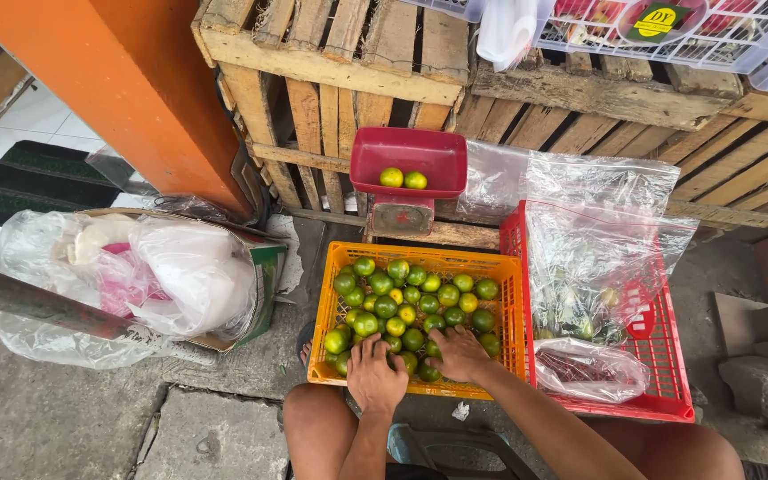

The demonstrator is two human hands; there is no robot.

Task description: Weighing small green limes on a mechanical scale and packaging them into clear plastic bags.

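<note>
An orange plastic crate [326, 302] on the ground holds several green and yellowish limes [412, 302]. My left hand [375, 375] rests palm down on limes at the crate's near left, fingers spread. My right hand [458, 352] lies on limes at the near middle, fingers curled over them; whether it grips one I cannot tell. Behind the crate stands a red weighing scale [406, 160] whose pan holds two limes [403, 179].
A red crate [668, 373] with clear plastic bags of produce sits to the right. Wooden crates [340, 89] stack behind. A cardboard box with white plastic bags [180, 276] lies left, beside an orange pillar [126, 80]. My bare knees frame a stool below.
</note>
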